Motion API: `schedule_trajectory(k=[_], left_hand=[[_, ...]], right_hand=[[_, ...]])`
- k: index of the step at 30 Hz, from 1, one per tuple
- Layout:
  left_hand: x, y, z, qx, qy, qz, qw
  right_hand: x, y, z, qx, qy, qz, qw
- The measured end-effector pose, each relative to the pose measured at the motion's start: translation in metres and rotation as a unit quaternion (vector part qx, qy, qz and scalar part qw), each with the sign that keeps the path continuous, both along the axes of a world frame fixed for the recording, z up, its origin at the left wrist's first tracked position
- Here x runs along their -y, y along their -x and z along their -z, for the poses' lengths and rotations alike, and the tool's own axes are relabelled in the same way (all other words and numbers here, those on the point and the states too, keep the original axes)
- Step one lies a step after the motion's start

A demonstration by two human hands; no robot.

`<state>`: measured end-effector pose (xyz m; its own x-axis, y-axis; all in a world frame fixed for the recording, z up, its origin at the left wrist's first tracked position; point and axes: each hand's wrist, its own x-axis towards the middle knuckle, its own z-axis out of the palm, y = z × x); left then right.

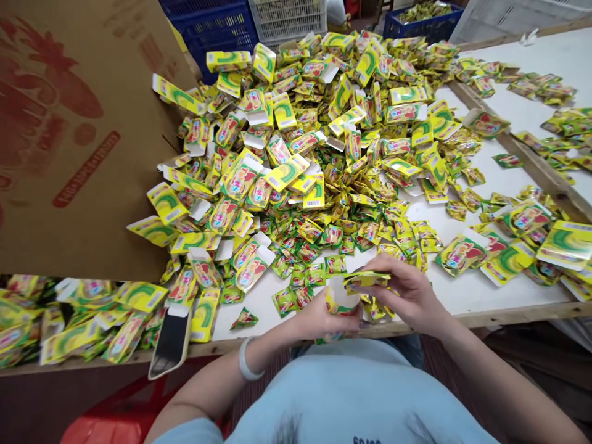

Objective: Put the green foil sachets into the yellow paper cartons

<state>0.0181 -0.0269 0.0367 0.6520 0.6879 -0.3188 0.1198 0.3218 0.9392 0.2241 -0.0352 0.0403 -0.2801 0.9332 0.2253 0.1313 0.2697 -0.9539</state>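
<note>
My left hand [326, 317] is closed around a small yellow carton [341, 302] with its white flap up, close to the table's front edge. Just right of it, my right hand [409, 290] pinches a short stack of yellow-green sachets [367, 280] at the carton's open top. Whether the sachets touch the carton inside is hard to tell. Several green sachets [303, 290] lie flat on the white table in front of my hands. Behind them rises a large heap of yellow cartons [287, 172] mixed with loose sachets.
A big brown cardboard box [92, 203] stands on the left. A phone [170, 342] lies at the table's front edge. A wooden strip [531, 157] divides the table on the right. Plastic crates [213, 31] stand behind, and a red stool [111, 419] is below.
</note>
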Motion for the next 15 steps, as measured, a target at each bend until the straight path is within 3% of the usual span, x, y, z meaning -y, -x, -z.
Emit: schedule_trajectory(k=[2, 6, 11, 13, 15], left_hand=[[0.003, -0.002, -0.001, -0.002, 0.000, 0.019, 1.000], [0.010, -0.002, 0.008, -0.039, -0.025, -0.011, 0.999], [0.017, -0.003, 0.022, -0.156, -0.105, 0.034, 0.982], [0.018, -0.003, 0.022, -0.157, -0.129, 0.046, 0.978], [0.019, -0.002, 0.021, -0.137, -0.117, 0.064, 0.982]], right_hand=[[-0.002, 0.004, -0.003, 0.024, -0.016, -0.037, 0.999], [-0.001, 0.008, -0.013, 0.159, -0.008, -0.093, 0.983], [0.008, 0.010, -0.024, 0.336, 0.019, -0.142, 0.931], [0.011, 0.009, -0.027, 0.329, 0.007, -0.179, 0.927], [0.015, 0.005, -0.024, 0.279, -0.004, -0.189, 0.942]])
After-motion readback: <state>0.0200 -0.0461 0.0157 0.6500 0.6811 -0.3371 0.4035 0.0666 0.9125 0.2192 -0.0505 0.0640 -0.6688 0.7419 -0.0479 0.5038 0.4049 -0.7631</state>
